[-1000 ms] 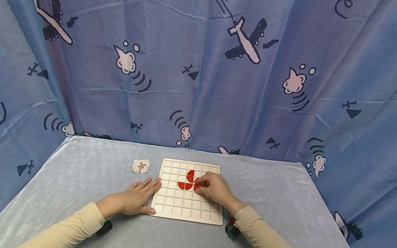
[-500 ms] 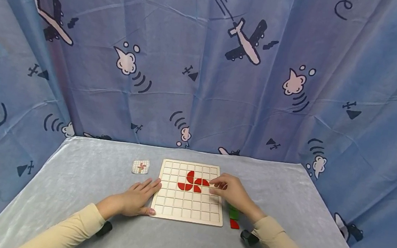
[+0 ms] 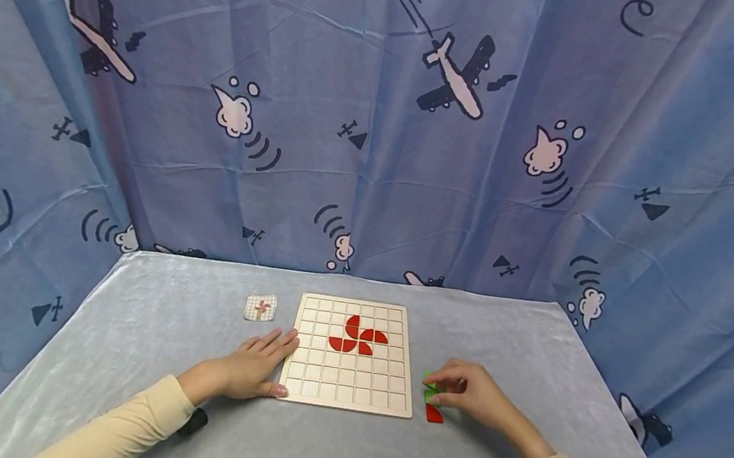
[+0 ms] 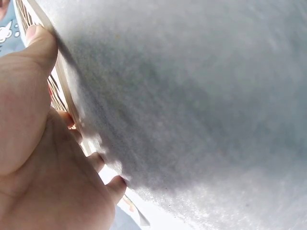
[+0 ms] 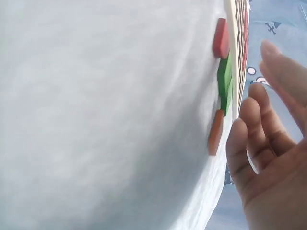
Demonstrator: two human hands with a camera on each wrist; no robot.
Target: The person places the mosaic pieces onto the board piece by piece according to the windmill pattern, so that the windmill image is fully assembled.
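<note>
A pale wooden grid board [image 3: 347, 395] lies on the table, with red curved pieces [image 3: 353, 325] set in a pinwheel pattern near its middle. My left hand [image 3: 247, 367] rests along the board's left edge, fingers straight, thumb at the near corner. To the right of the board, my right hand [image 3: 472, 392] hovers over green pieces [image 3: 431, 398], thumb and fingertips bent but apart. A red piece [image 3: 433, 414] lies just nearer than the green ones. The right wrist view also shows an orange-brown piece [image 5: 216, 132] in that row, and nothing between my fingers.
A small card [image 3: 260, 308] printed with a grid and a pinwheel figure lies left of the board's far corner. A grey-white cloth [image 3: 339, 455] covers the table. Blue patterned curtains [image 3: 377, 146] stand behind and at both sides.
My right hand has left the red pieces on the board and moved right and nearer to the loose green pieces. The red pinwheel is now uncovered. My left hand has stayed put.
</note>
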